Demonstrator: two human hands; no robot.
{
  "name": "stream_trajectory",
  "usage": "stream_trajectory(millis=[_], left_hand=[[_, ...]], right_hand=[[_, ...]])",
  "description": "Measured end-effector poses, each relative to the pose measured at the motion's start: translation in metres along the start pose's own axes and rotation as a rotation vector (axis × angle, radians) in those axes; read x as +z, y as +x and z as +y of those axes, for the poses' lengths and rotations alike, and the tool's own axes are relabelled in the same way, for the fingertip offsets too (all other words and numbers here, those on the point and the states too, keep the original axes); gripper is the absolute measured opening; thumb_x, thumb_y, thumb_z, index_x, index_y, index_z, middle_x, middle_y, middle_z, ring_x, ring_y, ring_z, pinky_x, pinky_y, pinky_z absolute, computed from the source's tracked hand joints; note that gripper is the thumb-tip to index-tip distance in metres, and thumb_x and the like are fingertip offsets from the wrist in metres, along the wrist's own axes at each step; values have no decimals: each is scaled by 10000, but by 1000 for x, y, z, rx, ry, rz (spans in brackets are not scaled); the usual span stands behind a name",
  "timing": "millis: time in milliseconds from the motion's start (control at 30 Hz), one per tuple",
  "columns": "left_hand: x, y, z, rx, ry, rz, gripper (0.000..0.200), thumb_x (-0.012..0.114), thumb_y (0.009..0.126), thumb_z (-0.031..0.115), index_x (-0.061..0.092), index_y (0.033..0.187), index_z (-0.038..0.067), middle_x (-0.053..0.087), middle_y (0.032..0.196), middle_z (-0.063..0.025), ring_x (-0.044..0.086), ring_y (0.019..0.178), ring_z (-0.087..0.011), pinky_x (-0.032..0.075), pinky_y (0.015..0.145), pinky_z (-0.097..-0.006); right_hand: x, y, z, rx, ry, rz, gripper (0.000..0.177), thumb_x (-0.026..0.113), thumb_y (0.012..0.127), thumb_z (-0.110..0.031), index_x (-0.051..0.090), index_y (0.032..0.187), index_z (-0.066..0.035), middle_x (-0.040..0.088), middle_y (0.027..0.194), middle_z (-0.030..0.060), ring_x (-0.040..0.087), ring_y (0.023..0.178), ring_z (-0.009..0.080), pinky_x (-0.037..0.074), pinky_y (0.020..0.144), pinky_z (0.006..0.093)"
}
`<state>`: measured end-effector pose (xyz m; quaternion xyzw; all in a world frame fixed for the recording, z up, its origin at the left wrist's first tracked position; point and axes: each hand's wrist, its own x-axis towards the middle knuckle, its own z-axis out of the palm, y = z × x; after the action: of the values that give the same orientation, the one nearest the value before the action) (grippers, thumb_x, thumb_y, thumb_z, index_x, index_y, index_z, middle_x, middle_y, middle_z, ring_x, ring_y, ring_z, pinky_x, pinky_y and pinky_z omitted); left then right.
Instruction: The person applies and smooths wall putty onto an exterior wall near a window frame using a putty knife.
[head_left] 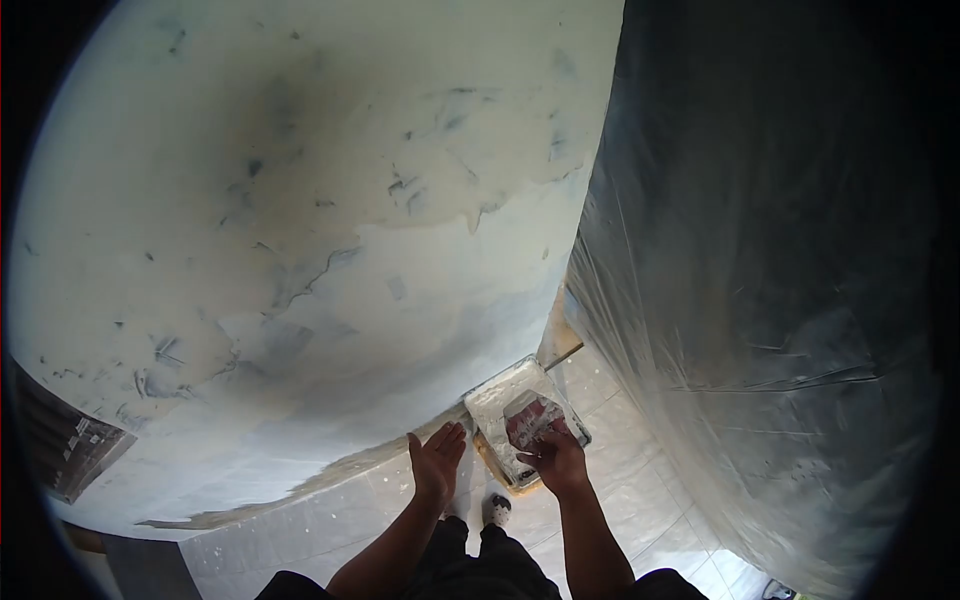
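Palm up and fingers spread, my left hand (pixel 437 462) is empty, just left of a tray and close to the wall's lower edge. My right hand (pixel 558 457) is closed on a reddish scraper (pixel 533 420) smeared with white material. The scraper is over the white-coated tray (pixel 490 396), which has a dark rim on its right side. In front of me the wall (pixel 420 270) is pale, with dark scuffs and patches of a whiter coat low down.
Clear plastic sheeting (pixel 760 300) hangs along the right. A dark grille-like panel (pixel 75 440) is at the lower left. My feet stand on the tiled floor (pixel 640 470), which has white spots, below the tray.
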<state>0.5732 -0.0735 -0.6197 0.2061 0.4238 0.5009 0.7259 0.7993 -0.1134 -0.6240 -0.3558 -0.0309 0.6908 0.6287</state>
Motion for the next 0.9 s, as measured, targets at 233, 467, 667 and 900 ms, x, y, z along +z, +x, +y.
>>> stream_trajectory(millis=[233,467,667,900], left_hand=[[9,-56,66,126,-147,-40,1010,180,975,760,403,1450,-103,472,1488,-275,427,1414,-387,275,1219,-492],[-61,-92,141,456,-163,-183,959,322,974,753,436,1471,-59,500,1477,-242,450,1403,-363,305,1206,-492],[-124,-156,271,824,-27,-279,993,284,952,779,411,1488,-48,476,1507,-227,404,1442,-356,253,1229,-496],[-144,-225,485,1557,285,-381,1060,280,929,816,366,1503,-72,417,1547,-240,345,1482,-353,205,1238,-503]], right_hand=[[97,-38,-1,-89,9,-246,442,537,904,-249,531,1332,-137,670,1194,117,674,1070,322,585,871,532],[171,-40,42,-181,48,-234,390,542,1018,-522,669,1085,-160,647,824,52,637,844,262,585,818,503],[290,-75,96,-172,189,-340,393,595,980,-542,671,1050,-164,641,798,37,623,819,246,563,818,474],[458,-134,125,-271,167,-702,511,539,926,-351,519,1372,-102,640,1283,151,635,1170,321,557,938,547]])
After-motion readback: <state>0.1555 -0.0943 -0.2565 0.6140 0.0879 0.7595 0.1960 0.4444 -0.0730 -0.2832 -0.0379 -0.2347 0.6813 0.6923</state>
